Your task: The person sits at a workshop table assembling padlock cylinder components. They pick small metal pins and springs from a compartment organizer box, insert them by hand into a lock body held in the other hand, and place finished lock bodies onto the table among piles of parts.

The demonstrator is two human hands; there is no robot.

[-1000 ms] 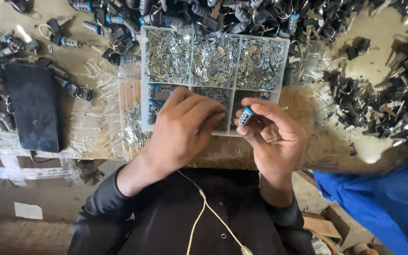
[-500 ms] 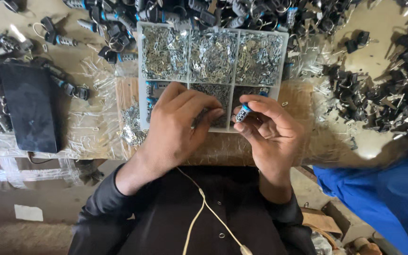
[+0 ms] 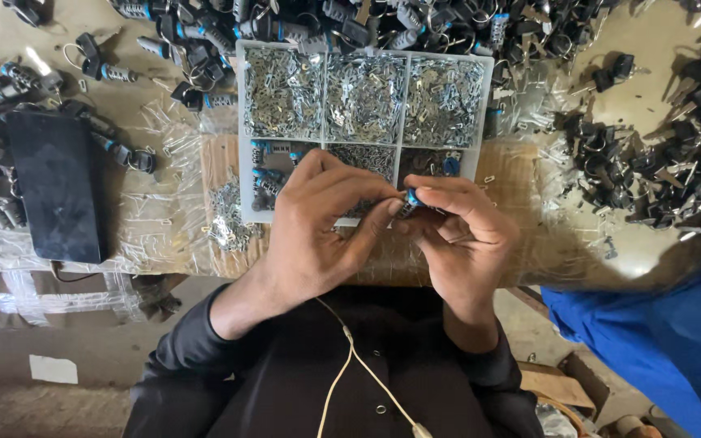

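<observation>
Cylinder: a small blue-tipped lock cylinder [image 3: 410,199] sits between the two hands, just in front of the near edge of the compartment tray [image 3: 243,122]
Axis: its long axis seems to run slantwise, blue end up and away from the body, the dark end hidden by the right fingers
Right hand: the right hand [image 3: 464,235] pinches the cylinder, thumb and forefinger closed narrow around its lower part
Left hand: the left hand [image 3: 318,227] comes in from the other side, fingers bunched and nearly closed, tips touching or just beside the blue end; whether they grip a small metal piece I cannot tell
Nearer hand: both meet at the cylinder; the right carries it, the left only meets its tip
Beyond the fingers: the tray's far compartments hold heaps of small silvery wafers, the near ones partly hidden by the hands
Surface: black lock parts [image 3: 659,178] and keys lie scattered well apart to the right of the fingers, a dark flat case [image 3: 54,186] far to the left
</observation>
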